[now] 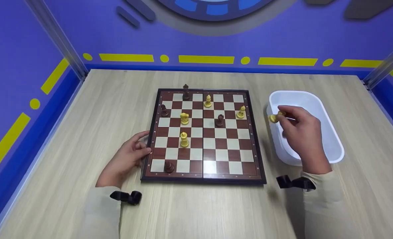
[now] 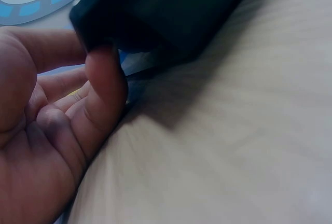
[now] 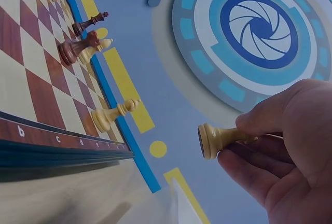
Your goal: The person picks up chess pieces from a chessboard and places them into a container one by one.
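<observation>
The left hand point(image 1: 126, 159) grips the nine-o'clock edge of a square, brown-and-white chequered chessboard point(image 1: 221, 155). At three o'clock, the right hand point(image 1: 301, 132) pinches a yellow chess piece point(image 1: 273, 118) over a white plastic tub point(image 1: 329, 136). Farther, at eleven, stands a dark brown king point(image 1: 186, 94).

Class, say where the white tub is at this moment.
In the head view, the tub sits on the table, to the right of the chessboard, partly hidden by the right hand, which pinches a yellow piece.

Lt wood table point(image 1: 190, 212); purple back wall point(image 1: 316, 36) w/ yellow dashes point(image 1: 206, 59), blue ring point(image 1: 217, 10); metal post point(image 1: 57, 36) back-L corner.
</observation>
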Available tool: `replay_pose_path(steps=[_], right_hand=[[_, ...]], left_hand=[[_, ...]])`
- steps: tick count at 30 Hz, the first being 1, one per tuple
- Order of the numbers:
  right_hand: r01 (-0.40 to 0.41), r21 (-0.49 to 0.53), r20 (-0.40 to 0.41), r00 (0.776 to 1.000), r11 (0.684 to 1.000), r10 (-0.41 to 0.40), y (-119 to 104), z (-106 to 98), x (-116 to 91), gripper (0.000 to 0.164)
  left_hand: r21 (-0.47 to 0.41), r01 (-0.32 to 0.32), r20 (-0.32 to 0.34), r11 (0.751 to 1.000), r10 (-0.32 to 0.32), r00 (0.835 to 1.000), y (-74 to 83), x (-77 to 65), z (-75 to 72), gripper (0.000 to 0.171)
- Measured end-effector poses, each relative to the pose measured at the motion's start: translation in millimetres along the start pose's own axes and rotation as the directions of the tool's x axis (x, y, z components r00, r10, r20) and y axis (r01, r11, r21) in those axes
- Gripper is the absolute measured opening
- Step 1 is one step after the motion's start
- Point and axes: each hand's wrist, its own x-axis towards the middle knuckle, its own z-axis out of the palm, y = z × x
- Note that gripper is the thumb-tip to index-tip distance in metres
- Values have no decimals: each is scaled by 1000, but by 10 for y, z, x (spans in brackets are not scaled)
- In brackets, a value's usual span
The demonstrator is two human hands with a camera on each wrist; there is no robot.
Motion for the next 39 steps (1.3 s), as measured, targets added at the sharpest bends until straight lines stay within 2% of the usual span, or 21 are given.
replay_pose_path(steps=[6, 24, 28, 34, 39], right_hand=[[-30, 28, 13, 999, 999, 30, 18, -38, 9, 25], [-127, -30, 42, 991, 991, 129, 95, -114, 32, 30], [-133, -62, 40, 990, 989, 136, 115, -132, 47, 31], [-144, -57, 38, 989, 988, 146, 137, -130, 72, 30], [-121, -63, 35, 992, 991, 124, 171, -111, 59, 29]], left_hand=[[24, -5, 5, 1000, 5, 1000, 1, -4, -3, 62], [65, -10, -7, 998, 10, 1000, 3, -6, -12, 62], [79, 3, -13, 997, -2, 1000, 19, 8, -15, 61], [75, 6, -16, 997, -5, 1000, 44, 13, -18, 62], [60, 24, -17, 998, -23, 1000, 40, -6, -4, 62]])
